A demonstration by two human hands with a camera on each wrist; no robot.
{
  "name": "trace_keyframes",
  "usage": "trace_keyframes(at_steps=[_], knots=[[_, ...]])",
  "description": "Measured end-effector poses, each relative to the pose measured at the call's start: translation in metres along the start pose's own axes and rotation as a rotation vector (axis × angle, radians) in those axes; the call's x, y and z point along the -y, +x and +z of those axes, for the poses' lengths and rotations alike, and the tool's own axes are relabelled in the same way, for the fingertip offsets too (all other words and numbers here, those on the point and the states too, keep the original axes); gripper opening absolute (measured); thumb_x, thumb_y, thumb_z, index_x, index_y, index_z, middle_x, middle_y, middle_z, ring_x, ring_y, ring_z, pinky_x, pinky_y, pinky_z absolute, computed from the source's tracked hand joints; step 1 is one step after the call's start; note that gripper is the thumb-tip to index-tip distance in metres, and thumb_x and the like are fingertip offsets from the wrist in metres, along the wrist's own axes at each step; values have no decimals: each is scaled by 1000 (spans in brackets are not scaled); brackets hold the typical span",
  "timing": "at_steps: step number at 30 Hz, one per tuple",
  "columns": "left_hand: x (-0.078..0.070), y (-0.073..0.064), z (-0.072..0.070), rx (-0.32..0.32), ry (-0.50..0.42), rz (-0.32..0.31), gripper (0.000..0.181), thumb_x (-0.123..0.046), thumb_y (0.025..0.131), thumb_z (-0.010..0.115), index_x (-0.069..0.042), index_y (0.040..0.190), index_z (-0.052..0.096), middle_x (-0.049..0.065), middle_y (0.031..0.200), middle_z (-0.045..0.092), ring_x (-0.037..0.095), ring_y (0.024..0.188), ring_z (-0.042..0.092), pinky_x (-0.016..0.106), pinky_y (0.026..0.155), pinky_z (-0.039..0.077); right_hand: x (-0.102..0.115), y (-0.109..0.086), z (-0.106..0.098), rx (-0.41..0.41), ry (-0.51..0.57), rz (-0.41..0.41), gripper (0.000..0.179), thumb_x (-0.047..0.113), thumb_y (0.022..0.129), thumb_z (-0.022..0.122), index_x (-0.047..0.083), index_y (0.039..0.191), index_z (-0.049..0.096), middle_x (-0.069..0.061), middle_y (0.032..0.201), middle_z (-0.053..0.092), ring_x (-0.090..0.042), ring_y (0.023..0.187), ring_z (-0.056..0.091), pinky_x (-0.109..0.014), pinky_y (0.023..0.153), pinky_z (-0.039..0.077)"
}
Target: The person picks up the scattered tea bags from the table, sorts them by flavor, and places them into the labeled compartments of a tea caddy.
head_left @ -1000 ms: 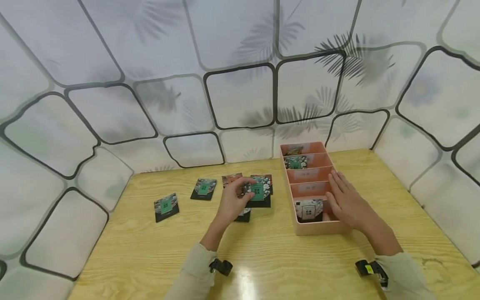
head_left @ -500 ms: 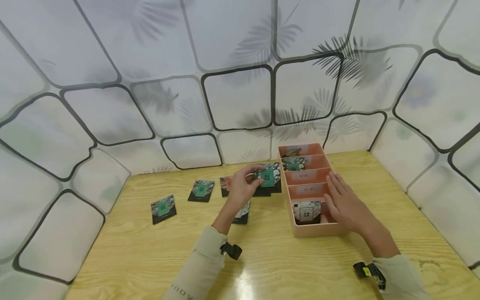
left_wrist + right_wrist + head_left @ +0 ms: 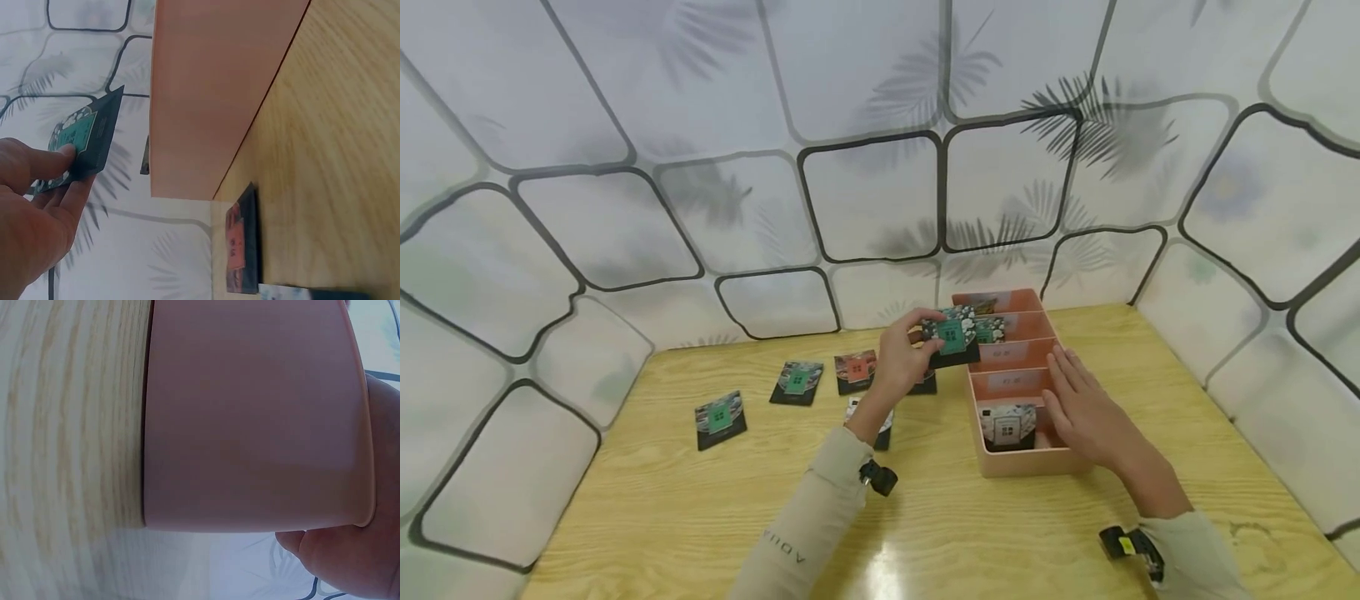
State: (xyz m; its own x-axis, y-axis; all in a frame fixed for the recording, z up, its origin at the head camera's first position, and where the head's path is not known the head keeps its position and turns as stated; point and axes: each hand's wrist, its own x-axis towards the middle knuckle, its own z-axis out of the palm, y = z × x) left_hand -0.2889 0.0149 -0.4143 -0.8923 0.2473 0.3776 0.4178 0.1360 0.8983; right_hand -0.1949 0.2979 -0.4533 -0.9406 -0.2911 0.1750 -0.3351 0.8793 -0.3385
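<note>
The left hand pinches a flat, black square packet with a green label between thumb and fingers, raised by the left rim of a pink compartmented box. The right hand, fingers straight, rests along the right rim. The left wrist view shows the packet above rim height; only the head view shows the dividers.

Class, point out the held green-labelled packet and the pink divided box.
Held green-labelled packet (image 3: 952, 337), head view: on its label.
Pink divided box (image 3: 1032, 463), head view: on its near wall.
</note>
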Motion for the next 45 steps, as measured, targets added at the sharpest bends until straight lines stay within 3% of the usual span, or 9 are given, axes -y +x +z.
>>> trace_keyframes(at_steps=[3, 7, 10, 16, 23, 30, 37, 41, 45], knots=[[-4, 9, 9, 35, 29, 31, 31, 7, 94, 69, -11, 120, 71, 9, 128, 66, 20, 66, 64, 27, 48, 43, -4, -4, -2, -5, -8, 6, 64, 25, 112, 38, -15, 157, 16, -33, 165, 10, -46, 154, 6, -49, 125, 5], [-8, 18, 17, 53, 81, 67, 30, 6, 94, 70, -10, 120, 71, 9, 128, 68, 17, 74, 67, 25, 55, 47, -8, -6, -2, -14, -11, 6, 64, 25, 112, 38, -14, 157, 16, -32, 166, 10, -46, 154, 6, -46, 125, 2], [-12, 23, 18, 42, 89, 88, 30, 9, 92, 70, -6, 118, 71, 9, 127, 68, 19, 97, 72, 24, 68, 53, -8, -3, 0, -15, -4, -4, 64, 26, 112, 37, -13, 158, 15, -31, 166, 10, -45, 154, 6, -46, 125, 3], [-10, 34, 13, 18, 110, 103, 28, 6, 93, 72, -7, 118, 71, 10, 117, 71, 20, 84, 73, 22, 67, 54, -1, 4, 7, -1, 9, 16, 65, 27, 112, 39, -12, 158, 16, -30, 167, 10, -45, 154, 7, -52, 124, 9], [-4, 44, 17, 23, 168, 106, 31, 4, 92, 74, -9, 119, 71, 7, 127, 68, 23, 105, 71, 26, 80, 58, 6, 4, 13, -47, 29, 2, 64, 26, 110, 42, -12, 158, 20, -29, 166, 14, -45, 154, 10, -52, 124, 12], [0, 58, 36, 31, 160, 161, 30, 7, 92, 72, -8, 118, 71, 9, 123, 69, 20, 88, 71, 23, 70, 55, 2, 0, 3, -32, 4, 24, 65, 28, 111, 41, -11, 158, 19, -28, 167, 12, -44, 154, 9, -52, 124, 12], [12, 65, 47, 28, 188, 180, 29, 7, 92, 72, -8, 117, 71, 11, 108, 71, 15, 66, 57, 24, 61, 45, 1, 1, 2, -31, -8, 21, 65, 26, 110, 43, -12, 158, 20, -29, 166, 13, -46, 154, 11, -54, 123, 15], [23, 66, 50, 6, 217, 163, 27, 6, 91, 74, -9, 113, 72, 14, 88, 67, 13, 62, 47, 24, 63, 43, 1, 1, 4, -25, -2, 21, 64, 25, 110, 43, -12, 157, 21, -29, 166, 14, -46, 153, 12, -56, 122, 17], [33, 67, 54, 9, 225, 169, 26, 6, 91, 74, -8, 113, 72, 10, 88, 64, 15, 65, 42, 25, 65, 43, 1, 0, 3, -33, -8, 26, 64, 25, 111, 42, -12, 158, 20, -28, 167, 13, -45, 154, 11, -56, 121, 18]])
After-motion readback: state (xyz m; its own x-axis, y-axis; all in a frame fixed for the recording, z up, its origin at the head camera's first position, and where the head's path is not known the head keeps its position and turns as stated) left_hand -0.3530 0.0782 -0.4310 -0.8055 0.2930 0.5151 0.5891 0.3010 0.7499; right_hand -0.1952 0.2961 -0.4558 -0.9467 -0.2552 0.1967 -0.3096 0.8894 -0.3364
